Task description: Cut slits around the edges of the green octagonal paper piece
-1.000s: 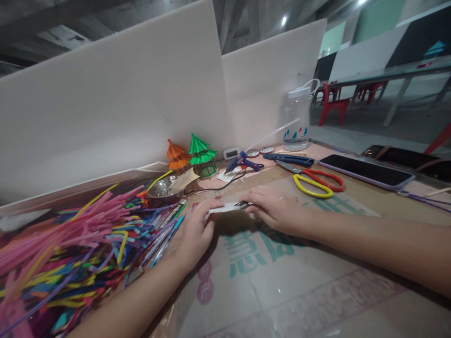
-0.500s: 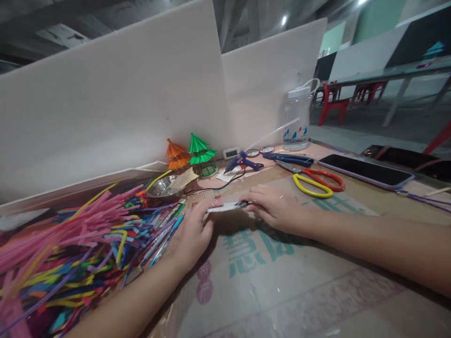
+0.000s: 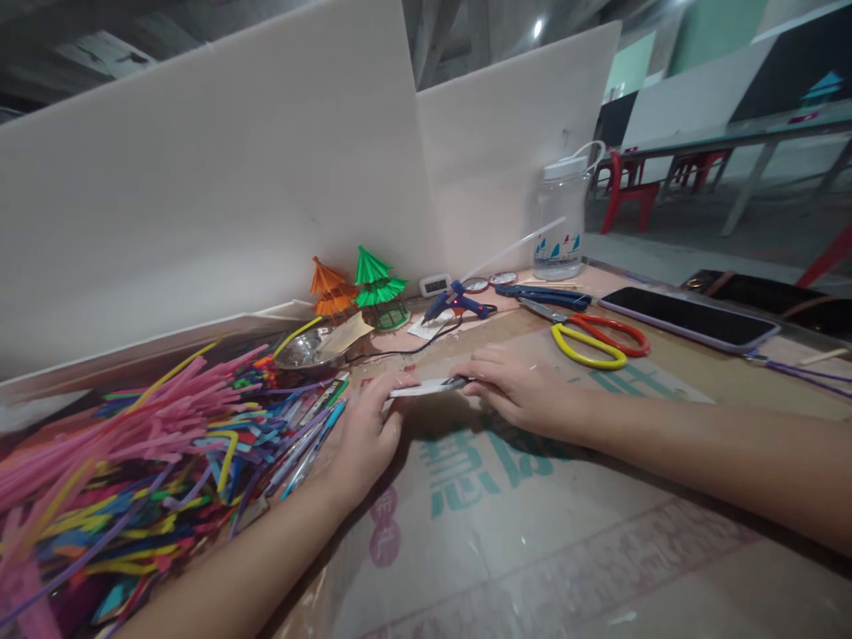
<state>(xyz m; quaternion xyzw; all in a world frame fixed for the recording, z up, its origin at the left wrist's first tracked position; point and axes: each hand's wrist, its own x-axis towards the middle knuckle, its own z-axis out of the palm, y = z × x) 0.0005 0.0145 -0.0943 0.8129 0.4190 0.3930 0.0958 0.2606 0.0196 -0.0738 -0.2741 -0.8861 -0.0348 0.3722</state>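
Observation:
My left hand [image 3: 366, 435] and my right hand [image 3: 519, 390] hold a small flat white and dark object [image 3: 429, 387] between them, just above the cardboard-covered table [image 3: 532, 541]. The left fingers pinch its left end and the right fingers pinch its right end. I cannot make out what the object is. A heap of coloured straws and strips [image 3: 133, 461] lies just left of my left hand.
Orange [image 3: 331, 288] and green [image 3: 376, 282] paper pagodas stand by the white partition [image 3: 232, 195]. A metal bowl [image 3: 307, 350], blue glue gun [image 3: 459, 303], blue scissors [image 3: 546, 296], red-yellow scissors [image 3: 595, 341], phone [image 3: 689, 319] and clear bottle [image 3: 561, 226] lie beyond my hands.
The view has shifted slightly. Both hands stay pinched on the small flat object in nearly the same place.

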